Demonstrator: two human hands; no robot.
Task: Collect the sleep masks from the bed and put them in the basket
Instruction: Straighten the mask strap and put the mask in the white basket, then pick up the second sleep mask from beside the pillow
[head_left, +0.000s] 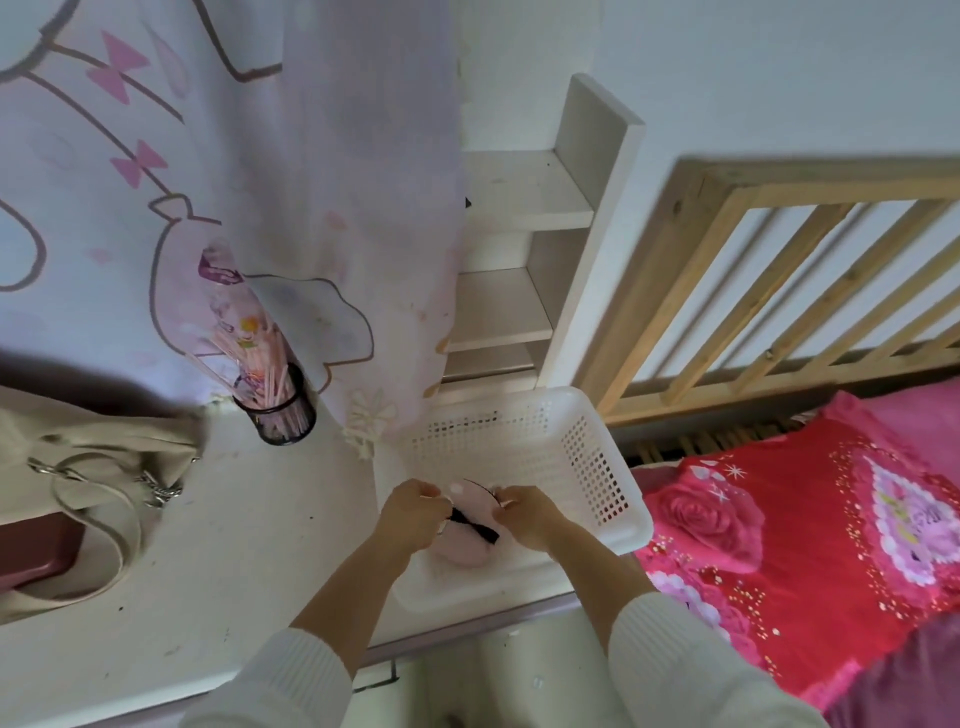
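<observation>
At centre frame, the left hand (413, 512) and right hand (524, 514) each pinch an end of a pale pink sleep mask (467, 540) with a black strap, held over the white perforated basket (597, 467). The hands cover much of the mask, so its shape is hard to read. The basket sits on a scuffed white desk (234, 561). A black mesh cup (275, 410) of sticks stands to the left of the basket, before a cartoon-printed curtain (208, 156); a beige bag (93, 457) lies at left, cut off by the frame edge. White shelves (519, 197) rise behind. The red floral bed (805, 545) fills the lower right, below a wooden rail (779, 280).
</observation>
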